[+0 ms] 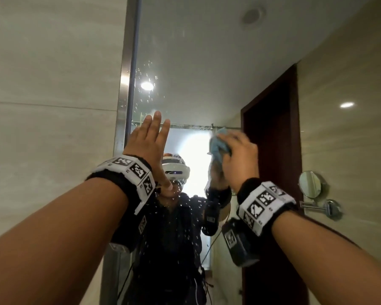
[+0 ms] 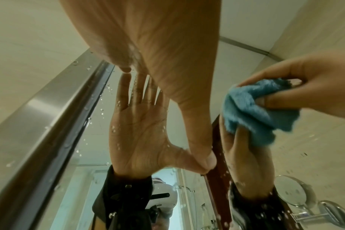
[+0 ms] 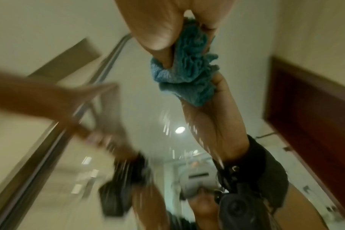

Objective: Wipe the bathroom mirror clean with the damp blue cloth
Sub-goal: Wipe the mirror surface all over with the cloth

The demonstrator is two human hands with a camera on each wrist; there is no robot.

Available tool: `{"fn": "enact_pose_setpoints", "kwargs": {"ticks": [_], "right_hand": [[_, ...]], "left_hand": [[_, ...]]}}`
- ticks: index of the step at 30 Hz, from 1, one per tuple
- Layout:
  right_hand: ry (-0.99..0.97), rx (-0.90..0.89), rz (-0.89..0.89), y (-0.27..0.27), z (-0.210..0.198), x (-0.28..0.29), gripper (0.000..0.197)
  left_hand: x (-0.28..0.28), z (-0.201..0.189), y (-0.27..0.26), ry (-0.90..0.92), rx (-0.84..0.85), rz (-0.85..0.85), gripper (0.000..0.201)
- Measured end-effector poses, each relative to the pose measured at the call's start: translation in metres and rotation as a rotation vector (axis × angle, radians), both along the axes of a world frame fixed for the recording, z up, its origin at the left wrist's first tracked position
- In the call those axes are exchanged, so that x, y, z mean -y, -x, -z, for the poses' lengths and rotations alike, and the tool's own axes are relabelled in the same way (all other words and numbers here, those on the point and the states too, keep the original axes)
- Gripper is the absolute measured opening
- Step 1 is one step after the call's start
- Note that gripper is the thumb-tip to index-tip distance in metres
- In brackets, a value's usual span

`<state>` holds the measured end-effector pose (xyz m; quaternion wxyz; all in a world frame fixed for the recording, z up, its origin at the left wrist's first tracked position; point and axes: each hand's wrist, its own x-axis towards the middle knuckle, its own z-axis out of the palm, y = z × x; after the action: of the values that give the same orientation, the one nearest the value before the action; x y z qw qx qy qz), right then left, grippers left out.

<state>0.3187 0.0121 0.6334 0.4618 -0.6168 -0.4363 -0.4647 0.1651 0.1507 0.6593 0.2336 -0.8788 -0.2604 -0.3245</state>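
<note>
The right hand (image 1: 240, 159) is gripping the bunched blue cloth (image 1: 218, 146) and pressing it to the mirror (image 1: 207, 62), up beside the reflected door (image 1: 271, 150). The left hand (image 1: 150, 139) is bracing flat, fingers straight and close together, near the metal frame (image 1: 128, 73). Droplets are speckling the glass; the right wrist view is blurring, so contact there is probably full.

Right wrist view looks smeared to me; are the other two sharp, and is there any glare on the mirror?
Right wrist: motion-blurred, only the blue cloth reads. Left wrist: sharp on droplets and left hand. Head: sharp; a ceiling light glares in the mirror.
</note>
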Motion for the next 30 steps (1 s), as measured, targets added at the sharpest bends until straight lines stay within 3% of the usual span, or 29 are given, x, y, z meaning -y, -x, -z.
{"fn": "enact_pose_setpoints", "kwargs": {"ticks": [4, 6, 9, 11, 15, 20, 24, 26, 27, 30], "right_hand": [[0.529, 0.342, 0.067, 0.019, 0.049, 0.002, 0.05], [0.404, 0.312, 0.004, 0.006, 0.033, 0.013, 0.04], [-0.208, 0.013, -0.126, -0.024, 0.001, 0.027, 0.034], [-0.148, -0.07, -0.037, -0.02, 0.009, 0.026, 0.041], [0.301, 0.192, 0.054, -0.008, 0.039, 0.024, 0.044], [-0.092, -0.023, 0.026, -0.029, 0.024, 0.037, 0.043], [0.237, 0.053, 0.08, -0.007, 0.061, 0.023, 0.047], [0.242, 0.165, 0.093, -0.019, 0.054, 0.032, 0.04], [0.176, 0.161, 0.105, -0.031, 0.045, 0.036, 0.035], [-0.184, -0.093, 0.048, -0.046, 0.029, 0.044, 0.032]], "left_hand": [[0.0, -0.001, 0.0, -0.004, -0.001, -0.01, 0.151], [0.0, 0.0, -0.001, 0.014, -0.006, -0.009, 0.151], [0.0, 0.0, -0.001, 0.03, -0.01, 0.005, 0.154], [0.0, 0.0, -0.001, 0.027, -0.01, 0.013, 0.155], [-0.002, 0.0, -0.001, 0.005, -0.003, 0.006, 0.156], [-0.001, 0.0, -0.003, 0.002, -0.003, 0.001, 0.156], [0.0, -0.001, -0.002, 0.003, -0.004, -0.006, 0.156], [0.0, -0.001, -0.003, 0.0, -0.008, -0.008, 0.157], [-0.001, -0.001, -0.004, -0.002, -0.008, -0.009, 0.157], [-0.002, -0.001, -0.004, 0.01, -0.006, -0.011, 0.158]]}}
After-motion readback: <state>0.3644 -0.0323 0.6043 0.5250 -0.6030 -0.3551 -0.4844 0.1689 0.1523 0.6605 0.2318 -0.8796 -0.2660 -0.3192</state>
